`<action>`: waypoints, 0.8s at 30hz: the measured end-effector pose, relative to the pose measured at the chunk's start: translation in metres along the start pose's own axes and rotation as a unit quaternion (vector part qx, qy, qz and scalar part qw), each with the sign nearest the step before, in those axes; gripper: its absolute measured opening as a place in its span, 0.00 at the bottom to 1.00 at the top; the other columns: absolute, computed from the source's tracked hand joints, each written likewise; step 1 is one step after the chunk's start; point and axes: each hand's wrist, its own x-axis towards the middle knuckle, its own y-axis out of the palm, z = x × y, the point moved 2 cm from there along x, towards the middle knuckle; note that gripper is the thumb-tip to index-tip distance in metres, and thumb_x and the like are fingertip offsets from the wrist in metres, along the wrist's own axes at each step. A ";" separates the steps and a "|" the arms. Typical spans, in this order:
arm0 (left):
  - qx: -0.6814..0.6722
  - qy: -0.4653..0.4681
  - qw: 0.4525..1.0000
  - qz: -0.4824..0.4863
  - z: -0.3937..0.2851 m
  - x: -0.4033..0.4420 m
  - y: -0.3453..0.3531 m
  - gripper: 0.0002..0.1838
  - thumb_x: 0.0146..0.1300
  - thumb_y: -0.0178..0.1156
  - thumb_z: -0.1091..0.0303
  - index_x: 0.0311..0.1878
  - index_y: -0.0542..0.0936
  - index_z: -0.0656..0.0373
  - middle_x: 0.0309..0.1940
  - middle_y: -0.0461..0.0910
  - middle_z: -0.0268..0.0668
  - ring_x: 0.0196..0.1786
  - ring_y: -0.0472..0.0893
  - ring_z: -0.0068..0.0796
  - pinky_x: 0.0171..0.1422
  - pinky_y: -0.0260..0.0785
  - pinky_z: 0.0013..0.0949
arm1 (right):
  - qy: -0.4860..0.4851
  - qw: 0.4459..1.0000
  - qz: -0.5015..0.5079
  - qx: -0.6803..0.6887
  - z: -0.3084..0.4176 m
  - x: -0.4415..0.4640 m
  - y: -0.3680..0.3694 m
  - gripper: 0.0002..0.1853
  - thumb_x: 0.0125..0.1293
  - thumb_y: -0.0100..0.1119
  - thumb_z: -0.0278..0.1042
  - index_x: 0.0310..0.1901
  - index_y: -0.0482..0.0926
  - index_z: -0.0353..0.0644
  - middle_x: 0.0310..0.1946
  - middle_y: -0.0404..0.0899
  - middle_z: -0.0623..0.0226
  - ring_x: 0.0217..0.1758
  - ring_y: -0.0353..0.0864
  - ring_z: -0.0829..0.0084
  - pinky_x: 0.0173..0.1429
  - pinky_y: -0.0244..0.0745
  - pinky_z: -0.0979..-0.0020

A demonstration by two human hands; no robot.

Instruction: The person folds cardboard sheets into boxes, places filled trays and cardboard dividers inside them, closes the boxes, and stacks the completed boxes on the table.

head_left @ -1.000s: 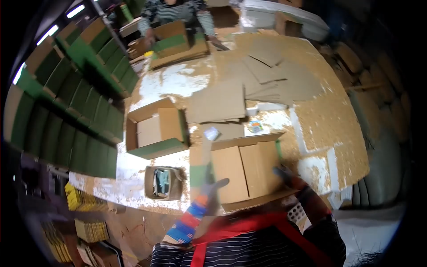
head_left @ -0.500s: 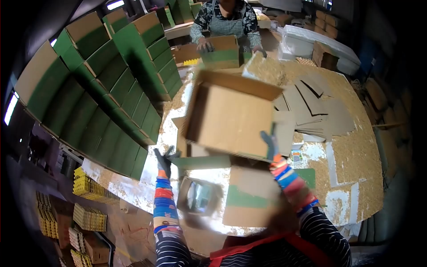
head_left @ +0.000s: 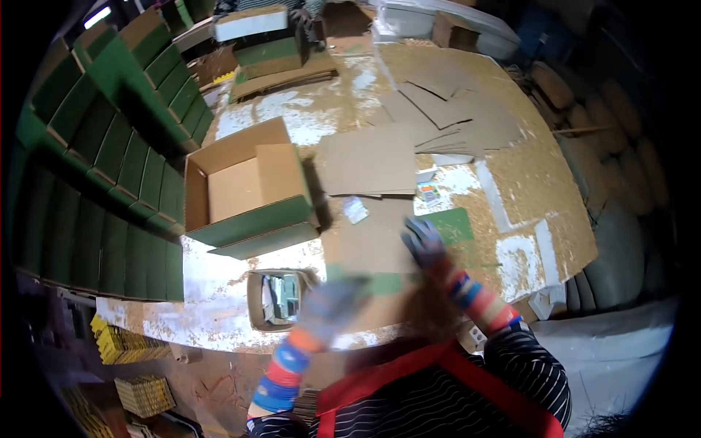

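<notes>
left hand [head_left: 328, 306]: blurred, outline smeared | flat carton [head_left: 376, 244]: part hidden behind right hand [head_left: 425, 244] | small box [head_left: 255, 303]: contents [head_left: 280, 298] too small to identify | card [head_left: 428, 193]: print illegible | co-worker [head_left: 252, 4]: head cut off by top edge

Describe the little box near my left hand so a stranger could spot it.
Start at the big worktable, at its near edge, just left of your left hand. The small open box there is brown and holds pale and greenish pieces, unlike the larger, green-sided carton beyond it.
</notes>
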 end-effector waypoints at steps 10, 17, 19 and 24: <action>0.380 -0.031 0.854 0.353 0.033 0.032 0.107 0.47 0.46 0.55 0.34 0.67 0.54 0.44 0.66 0.50 0.51 0.68 0.52 0.52 0.68 0.47 0.48 | 0.291 0.883 0.366 -0.034 0.009 -0.118 -0.097 0.52 0.40 0.55 0.73 0.66 0.54 0.51 0.66 0.44 0.42 0.68 0.43 0.41 0.66 0.39 0.44; 0.326 0.155 0.912 0.193 0.018 0.025 0.096 0.30 0.50 0.56 0.46 0.54 0.71 0.53 0.49 0.74 0.47 0.50 0.75 0.43 0.51 0.69 0.38 | 0.196 0.907 0.364 -0.081 0.024 -0.095 -0.121 0.50 0.39 0.55 0.73 0.63 0.60 0.50 0.59 0.58 0.48 0.62 0.55 0.49 0.63 0.48 0.49; 0.296 0.240 0.923 0.058 -0.021 0.037 0.070 0.22 0.48 0.61 0.56 0.47 0.77 0.54 0.38 0.79 0.41 0.39 0.79 0.39 0.43 0.72 0.35 | 0.148 0.940 0.296 -0.087 0.049 -0.058 -0.150 0.46 0.43 0.53 0.70 0.62 0.61 0.49 0.57 0.61 0.52 0.60 0.58 0.54 0.62 0.49 0.50; 0.159 0.068 0.984 0.040 -0.090 0.056 0.020 0.14 0.45 0.62 0.68 0.38 0.81 0.58 0.32 0.81 0.42 0.35 0.81 0.38 0.41 0.73 0.33 | 0.108 0.950 0.229 -0.181 0.053 0.018 -0.176 0.39 0.51 0.49 0.65 0.61 0.60 0.51 0.62 0.59 0.62 0.67 0.53 0.57 0.67 0.41 0.45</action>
